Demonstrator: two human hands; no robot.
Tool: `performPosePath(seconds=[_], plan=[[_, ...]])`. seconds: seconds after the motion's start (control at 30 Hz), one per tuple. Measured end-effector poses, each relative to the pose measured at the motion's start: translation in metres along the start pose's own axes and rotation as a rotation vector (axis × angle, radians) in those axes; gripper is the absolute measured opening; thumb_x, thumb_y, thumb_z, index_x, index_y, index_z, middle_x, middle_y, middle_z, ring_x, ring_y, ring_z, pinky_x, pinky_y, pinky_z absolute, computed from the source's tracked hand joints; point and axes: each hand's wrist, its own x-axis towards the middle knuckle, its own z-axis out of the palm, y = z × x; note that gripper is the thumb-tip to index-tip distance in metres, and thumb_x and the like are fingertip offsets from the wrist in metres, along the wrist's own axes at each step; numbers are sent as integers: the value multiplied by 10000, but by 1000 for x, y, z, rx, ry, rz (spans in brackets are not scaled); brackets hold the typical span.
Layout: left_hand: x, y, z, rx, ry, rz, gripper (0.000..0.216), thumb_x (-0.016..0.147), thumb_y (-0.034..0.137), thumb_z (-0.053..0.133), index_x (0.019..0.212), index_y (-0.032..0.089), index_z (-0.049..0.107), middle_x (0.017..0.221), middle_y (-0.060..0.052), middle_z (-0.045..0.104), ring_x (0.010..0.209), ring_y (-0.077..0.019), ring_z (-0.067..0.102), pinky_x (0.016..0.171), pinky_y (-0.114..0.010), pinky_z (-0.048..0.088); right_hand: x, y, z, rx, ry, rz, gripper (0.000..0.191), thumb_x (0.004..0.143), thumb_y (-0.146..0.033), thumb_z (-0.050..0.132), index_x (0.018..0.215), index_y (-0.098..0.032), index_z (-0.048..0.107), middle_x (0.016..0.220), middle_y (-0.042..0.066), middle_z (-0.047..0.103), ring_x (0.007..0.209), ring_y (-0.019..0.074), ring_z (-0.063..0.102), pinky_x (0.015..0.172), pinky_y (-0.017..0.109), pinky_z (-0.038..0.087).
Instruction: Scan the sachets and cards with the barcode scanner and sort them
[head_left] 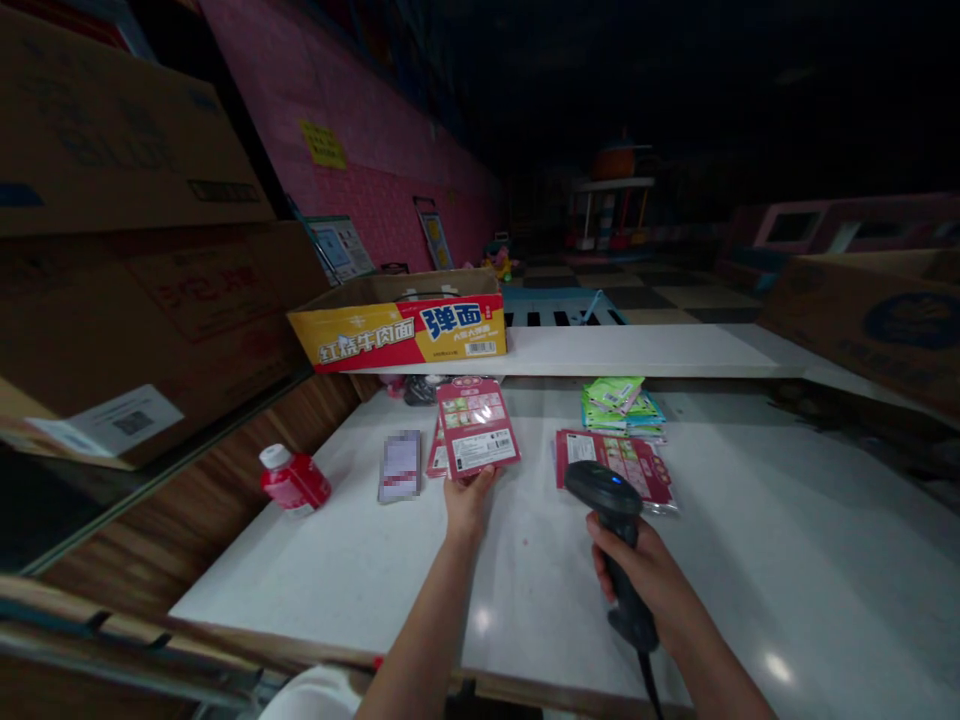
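My left hand pinches the near edge of a pink flat packet and holds it tilted up above the white counter. My right hand is wrapped round the grip of a black barcode scanner, whose head points toward the packets. A second pink packet lies flat just beyond the scanner. Another pink packet lies under the held one.
A red bottle with a white cap lies on its side at the left. A small blurred card lies beside the packets. Green and blue packets are stacked farther back. A yellow-and-red noodle carton sits on the raised shelf; brown cartons stand at left.
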Motion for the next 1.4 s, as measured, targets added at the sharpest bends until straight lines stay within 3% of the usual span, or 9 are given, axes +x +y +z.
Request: performPosePath(seconds=[0.33,0.53,0.83,1.0,1.17,1.27,1.4], plan=[[-5,0,-1,42,-50,69,440,591,276,829,976,144,662,924,-81,731,795,-194,689,786,-345,562,14,-4,32,4,-28,6,392,681,-502,723,803,-192,517,463,-67,555,348,95,483,334,188,366],[-4,-2,-2,104,-28,70,388,608,263,803,953,140,675,919,-80,732,832,-196,685,817,-342,546,20,-2,32,-12,-61,19,366,700,-491,707,786,-185,524,465,-65,549,351,98,482,329,200,378],[0,-7,-6,-15,-39,48,471,569,305,858,958,117,670,900,-97,733,777,-198,685,770,-342,561,20,-1,36,-3,-53,-2,408,665,-526,731,779,-194,523,469,-64,546,348,100,478,327,200,367],[6,-11,-10,-120,29,132,466,612,354,839,984,159,638,964,-89,716,838,-186,674,798,-329,549,14,4,33,46,-23,11,442,641,-541,747,807,-195,529,469,-66,550,347,97,475,329,194,356],[9,-12,-12,-125,69,120,467,629,404,818,969,177,592,963,-71,695,798,-171,668,741,-321,553,10,6,27,32,1,-2,453,645,-551,747,813,-192,527,473,-67,551,348,91,473,333,191,361],[9,-9,-9,-117,88,107,488,611,434,818,944,166,583,889,-58,693,759,-164,667,722,-320,550,8,5,24,34,-4,-6,447,653,-543,747,820,-190,529,477,-68,550,354,90,472,337,193,370],[3,-3,-8,-14,189,-14,493,578,546,786,736,147,544,659,-32,650,576,-133,619,597,-278,511,3,2,18,24,-15,-16,432,670,-538,741,823,-190,536,493,-68,549,366,94,478,342,201,382]])
